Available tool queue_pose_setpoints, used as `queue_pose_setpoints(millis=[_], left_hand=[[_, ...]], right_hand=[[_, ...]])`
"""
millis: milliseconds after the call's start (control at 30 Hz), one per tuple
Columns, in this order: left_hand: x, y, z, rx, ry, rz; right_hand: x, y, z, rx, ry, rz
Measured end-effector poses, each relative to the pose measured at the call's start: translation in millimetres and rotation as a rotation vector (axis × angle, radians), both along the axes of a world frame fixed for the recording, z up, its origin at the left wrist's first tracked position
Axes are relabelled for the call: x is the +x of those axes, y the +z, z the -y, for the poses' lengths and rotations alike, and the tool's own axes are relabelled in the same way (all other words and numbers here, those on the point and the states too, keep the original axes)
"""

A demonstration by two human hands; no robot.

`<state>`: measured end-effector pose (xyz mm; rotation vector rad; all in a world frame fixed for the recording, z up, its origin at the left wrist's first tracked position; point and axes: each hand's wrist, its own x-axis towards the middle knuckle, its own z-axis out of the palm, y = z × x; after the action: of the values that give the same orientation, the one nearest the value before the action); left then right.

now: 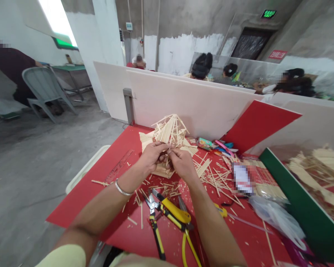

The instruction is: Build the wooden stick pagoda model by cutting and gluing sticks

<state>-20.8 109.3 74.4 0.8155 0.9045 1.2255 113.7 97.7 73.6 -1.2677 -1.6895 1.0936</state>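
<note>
A small house-like model of pale wooden sticks (171, 128), with a pointed roof of sticks fanning down from its peak, stands on the red table. At its near roof edge, my left hand (155, 155) pinches the model, thumb and fingertips closed. My right hand (183, 162) is closed at the same edge, its fingertips almost touching those of the left. Whatever small piece may lie between the fingertips is too small to make out. Below the hands shows the model's flat stick base (163, 171).
Pliers (153, 205), a yellow utility knife (176, 210) and yellow-handled cutters (189, 248) lie near me. Loose sticks (215, 178) are scattered right, by a plastic bag (278, 217) and a green divider (295, 200). A clear ruler (119, 165) lies left. White panels (183, 100) stand behind; people sit beyond.
</note>
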Motion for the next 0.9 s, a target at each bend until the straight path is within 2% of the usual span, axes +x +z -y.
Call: queue_pose_setpoints(millis=[900], left_hand=[[-0.7,-0.6,0.3,-0.001,-0.006,0.005]], right_hand=[[0.3,2.8,0.5,-0.065,0.022,-0.073]])
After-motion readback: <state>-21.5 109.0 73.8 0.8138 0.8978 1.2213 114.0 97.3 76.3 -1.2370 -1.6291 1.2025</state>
